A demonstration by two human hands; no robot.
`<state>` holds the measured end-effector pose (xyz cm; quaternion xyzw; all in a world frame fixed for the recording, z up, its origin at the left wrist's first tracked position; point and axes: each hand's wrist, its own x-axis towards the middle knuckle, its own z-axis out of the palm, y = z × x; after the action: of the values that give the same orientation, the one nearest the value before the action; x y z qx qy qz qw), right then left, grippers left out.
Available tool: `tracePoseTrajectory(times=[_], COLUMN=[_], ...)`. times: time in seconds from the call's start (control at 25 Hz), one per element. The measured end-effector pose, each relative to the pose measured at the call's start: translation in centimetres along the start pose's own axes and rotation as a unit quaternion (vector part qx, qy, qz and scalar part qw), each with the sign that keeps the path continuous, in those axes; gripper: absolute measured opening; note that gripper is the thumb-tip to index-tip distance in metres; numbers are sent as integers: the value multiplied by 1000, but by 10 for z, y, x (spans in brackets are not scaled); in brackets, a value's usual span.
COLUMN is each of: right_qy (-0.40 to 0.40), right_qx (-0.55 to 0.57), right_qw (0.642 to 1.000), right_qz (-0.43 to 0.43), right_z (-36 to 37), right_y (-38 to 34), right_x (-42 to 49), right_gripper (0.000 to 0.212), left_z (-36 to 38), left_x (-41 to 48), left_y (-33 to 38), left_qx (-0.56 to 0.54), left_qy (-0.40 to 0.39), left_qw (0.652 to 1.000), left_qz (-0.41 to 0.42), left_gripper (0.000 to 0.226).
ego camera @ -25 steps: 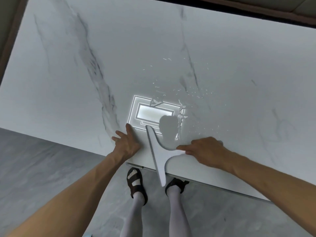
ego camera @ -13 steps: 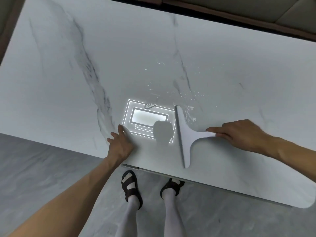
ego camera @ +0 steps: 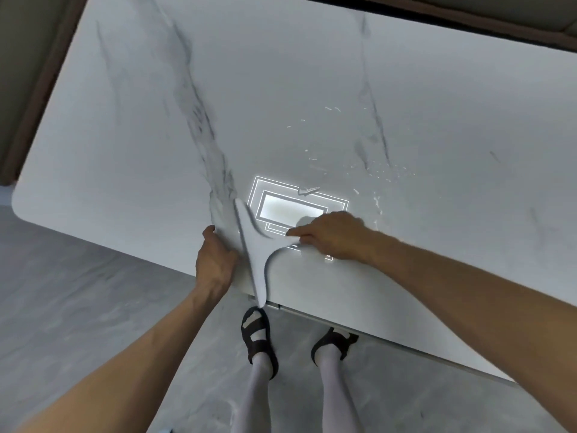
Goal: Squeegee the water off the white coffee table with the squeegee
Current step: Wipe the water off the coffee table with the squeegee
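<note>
The white marble coffee table (ego camera: 312,73) fills most of the view. A pale grey squeegee (ego camera: 254,256) lies blade-down near the table's front edge, its long blade running from the grey vein down past the edge. My right hand (ego camera: 331,235) grips the squeegee's handle from the right. My left hand (ego camera: 215,260) rests flat on the tabletop at the front edge, just left of the blade. Water drops and streaks (ego camera: 374,179) glint on the marble behind and right of my right hand.
A bright rectangular ceiling-light reflection (ego camera: 290,210) sits on the tabletop behind the squeegee. Grey tiled floor (ego camera: 78,292) lies in front of the table, where my two feet in black sandals (ego camera: 259,335) stand. A dark sofa base (ego camera: 468,17) borders the far edge.
My right hand has swept the squeegee leftward across the light's reflection, from right of it to beside my left hand. The blade's lower end now hangs past the front edge.
</note>
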<state>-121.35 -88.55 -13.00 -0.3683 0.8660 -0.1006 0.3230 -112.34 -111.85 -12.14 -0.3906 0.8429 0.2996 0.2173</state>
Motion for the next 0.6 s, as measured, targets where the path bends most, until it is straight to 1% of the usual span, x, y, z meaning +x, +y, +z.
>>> tracePoseTrajectory(times=[0.12, 0.28, 0.36, 0.44, 0.52, 0.6], right_qy=[17, 44, 86, 90, 80, 110], right_qx=[13, 34, 43, 45, 33, 57], right_qw=[996, 986, 965, 955, 955, 945], right_qz=[87, 160, 244, 281, 284, 301], right_z=[-26, -45, -75, -70, -67, -71], right_y=[61, 110, 156, 168, 163, 157], right_x=[-30, -72, -147, -163, -169, -176], right_gripper=[36, 35, 35, 36, 36, 33], left_z=[4, 5, 13, 10, 11, 9], left_x=[-10, -10, -31, -33, -30, -31], left_y=[10, 28, 93, 100, 107, 119], left_qx=[13, 29, 38, 54, 63, 64], left_qy=[-30, -53, -75, -83, -88, -96], left_qw=[999, 998, 995, 993, 992, 989], left_qz=[13, 17, 59, 65, 72, 89], left_gripper=[65, 57, 55, 51, 49, 51])
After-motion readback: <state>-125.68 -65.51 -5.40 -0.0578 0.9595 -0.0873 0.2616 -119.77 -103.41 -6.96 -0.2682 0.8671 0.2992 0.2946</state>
